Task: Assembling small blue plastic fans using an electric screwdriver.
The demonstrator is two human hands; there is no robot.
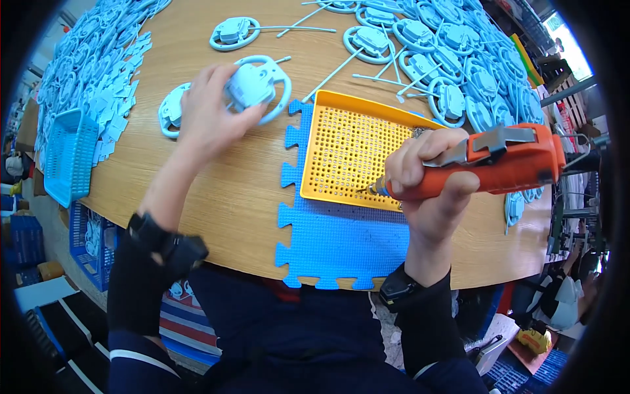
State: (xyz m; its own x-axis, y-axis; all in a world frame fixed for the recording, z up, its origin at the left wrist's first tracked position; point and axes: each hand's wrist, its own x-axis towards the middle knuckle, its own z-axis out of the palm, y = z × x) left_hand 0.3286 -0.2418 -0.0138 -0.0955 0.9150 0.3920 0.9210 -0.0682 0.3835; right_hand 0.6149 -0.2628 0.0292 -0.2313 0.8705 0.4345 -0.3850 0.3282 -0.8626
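Observation:
My left hand (213,111) is closed around a light-blue ring-shaped plastic part (249,85) with a boxy middle, at the left of the table. A similar light-blue part (172,111) lies just beside that hand, partly covered by it. In my right hand (433,171) is an orange power screwdriver (505,161), held sideways with its bit pointing left. The bit's tip is over the lower part of a yellow perforated tray (315,148), whose holes hold many small screws. Under the tray lies a blue foam mat (341,243) with jigsaw edges.
Light-blue ring parts with thin rods (459,39) are heaped at the back right. Another heap (79,52) and small pale-blue pieces (118,98) cover the far left, by a light-blue basket (67,157). A person (564,302) is at the right edge.

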